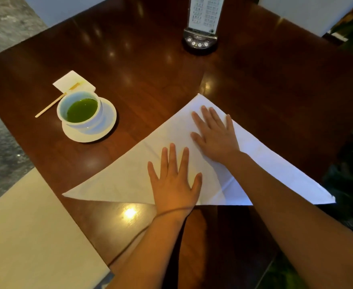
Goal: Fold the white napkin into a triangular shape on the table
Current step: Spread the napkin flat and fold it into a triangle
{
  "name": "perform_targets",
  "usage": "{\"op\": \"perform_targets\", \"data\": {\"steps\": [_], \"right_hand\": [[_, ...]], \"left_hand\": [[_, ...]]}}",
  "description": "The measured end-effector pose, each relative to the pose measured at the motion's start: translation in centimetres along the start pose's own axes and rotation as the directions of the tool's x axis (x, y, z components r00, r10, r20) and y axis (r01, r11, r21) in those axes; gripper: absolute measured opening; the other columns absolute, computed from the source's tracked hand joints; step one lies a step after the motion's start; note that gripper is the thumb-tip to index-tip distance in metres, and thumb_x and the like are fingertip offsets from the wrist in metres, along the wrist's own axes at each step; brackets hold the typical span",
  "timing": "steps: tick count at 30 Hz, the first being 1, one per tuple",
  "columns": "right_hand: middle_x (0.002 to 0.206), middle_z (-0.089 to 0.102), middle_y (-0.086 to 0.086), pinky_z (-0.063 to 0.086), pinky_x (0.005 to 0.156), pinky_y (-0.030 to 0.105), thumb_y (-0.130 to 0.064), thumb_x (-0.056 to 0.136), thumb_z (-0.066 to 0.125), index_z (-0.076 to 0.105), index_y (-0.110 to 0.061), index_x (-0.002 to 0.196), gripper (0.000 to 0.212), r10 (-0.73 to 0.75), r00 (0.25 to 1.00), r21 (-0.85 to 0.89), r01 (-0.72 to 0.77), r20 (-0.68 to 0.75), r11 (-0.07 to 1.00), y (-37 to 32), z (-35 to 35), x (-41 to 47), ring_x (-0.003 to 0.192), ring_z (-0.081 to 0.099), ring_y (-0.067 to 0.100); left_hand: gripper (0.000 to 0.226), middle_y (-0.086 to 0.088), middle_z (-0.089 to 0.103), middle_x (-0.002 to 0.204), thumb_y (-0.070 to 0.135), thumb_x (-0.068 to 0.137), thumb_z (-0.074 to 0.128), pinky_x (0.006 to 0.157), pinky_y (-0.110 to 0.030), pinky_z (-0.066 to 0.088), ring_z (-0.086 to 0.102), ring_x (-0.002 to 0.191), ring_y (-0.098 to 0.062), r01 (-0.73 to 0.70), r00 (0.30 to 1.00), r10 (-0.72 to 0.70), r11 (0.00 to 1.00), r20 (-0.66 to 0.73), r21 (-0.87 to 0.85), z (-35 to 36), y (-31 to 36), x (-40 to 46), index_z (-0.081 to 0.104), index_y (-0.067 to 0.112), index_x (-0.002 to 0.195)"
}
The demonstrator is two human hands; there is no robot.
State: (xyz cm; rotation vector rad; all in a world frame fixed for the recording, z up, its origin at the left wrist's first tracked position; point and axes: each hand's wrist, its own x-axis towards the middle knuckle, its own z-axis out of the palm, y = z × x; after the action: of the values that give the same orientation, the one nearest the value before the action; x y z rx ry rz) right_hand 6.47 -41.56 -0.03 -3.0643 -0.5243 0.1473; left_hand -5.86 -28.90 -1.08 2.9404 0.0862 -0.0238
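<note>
The white napkin lies flat on the dark wooden table as a wide triangle, its apex pointing away from me and its long edge nearest me. My left hand rests palm down on the lower middle of the cloth, fingers spread. My right hand presses flat higher up, near the apex, fingers also apart. Neither hand grips anything. Part of the napkin's middle is hidden under my hands and right forearm.
A white cup of green liquid stands on a saucer to the left, with a wooden stick and a small paper napkin behind it. A menu stand sits at the far edge. A beige seat cushion is at lower left.
</note>
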Motion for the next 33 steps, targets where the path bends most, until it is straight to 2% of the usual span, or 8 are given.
{"op": "perform_targets", "data": {"steps": [8,13,17,20,23,27,29,33], "right_hand": [[0.158,0.005,0.005,-0.002,0.111,0.054,-0.055,0.090,0.010,0.009,-0.025,0.148,0.066,0.004,1.000,0.054,-0.005,0.007,0.999,0.9,-0.6,-0.3,0.144,-0.001,0.024],[0.153,0.026,0.010,0.012,0.109,0.057,-0.047,0.094,0.024,0.027,-0.022,0.144,0.056,0.008,0.999,0.116,-0.004,-0.032,0.993,4.7,-0.8,-8.5,0.142,0.017,0.027],[0.156,0.015,0.002,0.005,0.112,0.047,-0.049,0.096,0.015,0.021,-0.027,0.147,0.056,-0.009,0.999,0.155,0.002,0.047,0.988,8.1,-0.7,-16.1,0.143,0.004,0.016],[0.154,0.017,-0.003,0.007,0.114,0.044,-0.053,0.095,0.010,0.023,-0.028,0.145,0.058,-0.013,0.996,0.191,-0.005,0.093,0.982,10.9,-1.5,-20.5,0.142,0.005,0.010],[0.149,0.033,0.000,0.022,0.111,0.050,-0.039,0.094,0.030,0.040,-0.022,0.139,0.050,-0.004,0.998,0.154,-0.007,0.070,0.988,13.5,-2.4,-23.9,0.139,0.021,0.015],[0.135,0.053,0.010,0.034,0.103,0.053,-0.007,0.070,0.073,0.058,-0.013,0.124,0.057,-0.038,0.999,0.017,0.037,0.009,0.999,15.2,-2.3,-25.9,0.128,0.044,0.028],[0.128,0.059,0.013,0.039,0.098,0.049,-0.003,0.064,0.078,0.062,-0.009,0.118,0.057,-0.025,0.999,-0.028,0.024,-0.041,0.999,15.3,-2.2,-26.0,0.120,0.053,0.031],[0.110,0.068,0.015,0.047,0.088,0.045,0.002,0.063,0.079,0.068,-0.005,0.101,0.040,-0.035,0.979,-0.022,0.031,-0.201,0.999,15.4,-2.0,-25.6,0.103,0.063,0.032]], "left_hand": [[0.078,-0.004,0.011,0.158,0.073,0.084,0.021,0.112,-0.052,-0.006,0.004,0.144,-0.026,0.018,1.000,-0.018,0.999,0.004,0.039,0.0,0.0,0.1,0.019,0.030,0.149],[0.078,-0.003,0.008,0.159,0.074,0.084,0.016,0.112,-0.054,-0.004,0.005,0.145,-0.028,0.024,1.000,-0.024,0.998,0.012,0.055,-0.3,0.2,0.2,0.015,0.032,0.149],[0.077,-0.007,0.014,0.158,0.072,0.084,0.018,0.111,-0.057,0.004,0.011,0.144,-0.029,0.009,1.000,-0.010,0.999,0.013,0.051,-0.5,0.1,0.1,0.021,0.029,0.148],[0.078,-0.008,0.014,0.158,0.072,0.084,0.018,0.110,-0.060,0.009,0.011,0.144,-0.030,0.012,1.000,-0.014,0.998,0.026,0.055,-0.7,0.2,0.0,0.020,0.028,0.148],[0.079,-0.006,0.006,0.159,0.074,0.083,0.011,0.112,-0.060,0.007,0.003,0.145,-0.027,0.015,0.998,-0.020,0.997,0.059,0.081,-0.8,0.2,0.0,0.012,0.030,0.149],[0.081,-0.007,0.006,0.159,0.074,0.082,0.009,0.111,-0.060,0.006,0.002,0.145,-0.028,-0.020,0.997,0.014,0.997,0.075,0.078,-1.1,0.1,-0.1,0.012,0.029,0.150],[0.082,-0.008,0.008,0.159,0.074,0.082,0.009,0.111,-0.060,0.008,0.004,0.145,-0.028,-0.045,0.996,0.038,0.996,0.085,0.081,-1.2,0.0,-0.4,0.013,0.028,0.150],[0.082,-0.008,0.007,0.159,0.074,0.081,0.009,0.110,-0.061,0.009,0.003,0.145,-0.027,-0.100,0.989,0.092,0.993,0.117,0.068,-1.3,-0.6,-1.2,0.014,0.028,0.149]]}}
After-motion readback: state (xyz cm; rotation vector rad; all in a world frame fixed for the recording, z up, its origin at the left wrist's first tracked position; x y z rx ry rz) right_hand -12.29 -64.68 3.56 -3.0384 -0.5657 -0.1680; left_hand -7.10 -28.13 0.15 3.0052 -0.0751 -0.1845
